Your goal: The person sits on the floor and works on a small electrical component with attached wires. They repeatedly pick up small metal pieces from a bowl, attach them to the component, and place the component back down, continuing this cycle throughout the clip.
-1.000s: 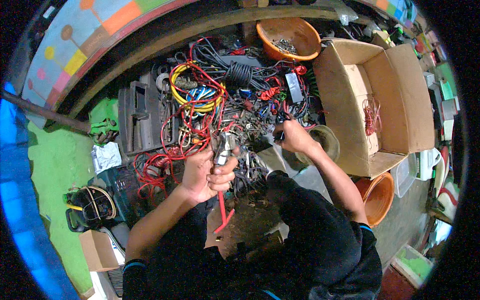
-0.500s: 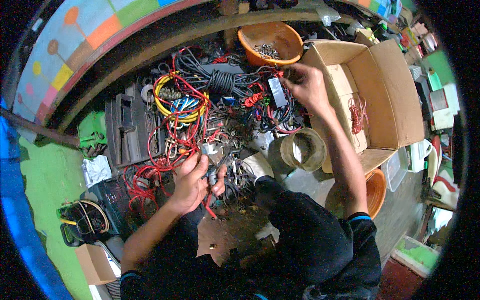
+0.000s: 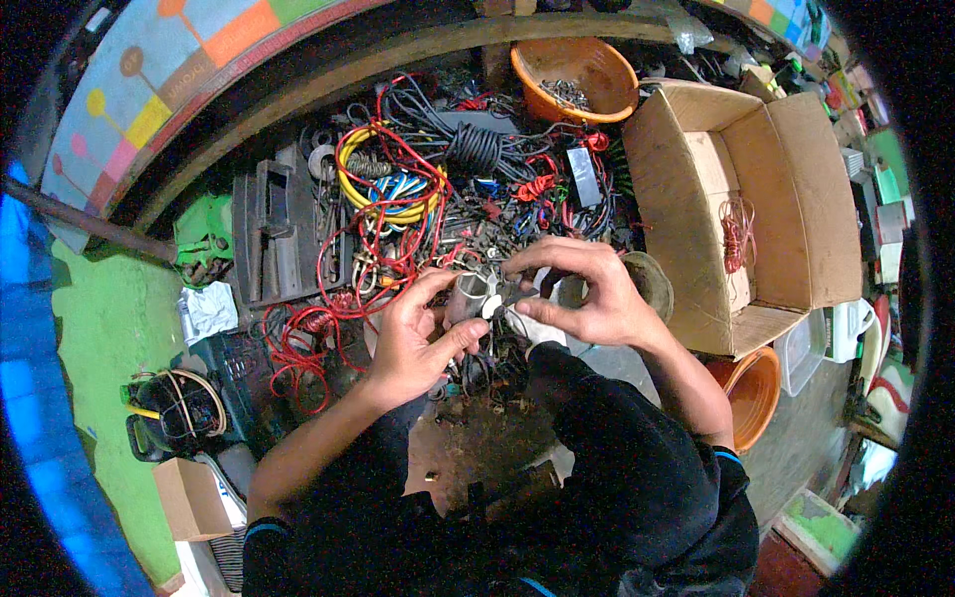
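My left hand [image 3: 416, 333] is closed around a grey, cup-like part [image 3: 466, 298] with a round rim, held above the pile in front of my lap. My right hand [image 3: 597, 289] is beside it, thumb and fingers curled around a small dark piece [image 3: 514, 291] whose kind I cannot make out. Between the two hands is a small white disc [image 3: 491, 304]. Under and beyond them spreads a heap of screws, tools and scrap parts [image 3: 477, 221]. Red wire [image 3: 323, 316] lies loosely tangled left of my left hand.
A yellow cable coil [image 3: 350, 169] and black cable coil [image 3: 476, 147] top the heap. Around it are a dark tool tray [image 3: 267, 239], an orange basin with small metal pieces [image 3: 597, 107], a cardboard box [image 3: 665, 219] holding red wire, a round tin [image 3: 652, 284] and another orange basin [image 3: 761, 398].
My right hand has come back from beside the far orange basin to meet my left. My left hand has shifted right and up, and the red-ended thing hanging below it no longer shows.
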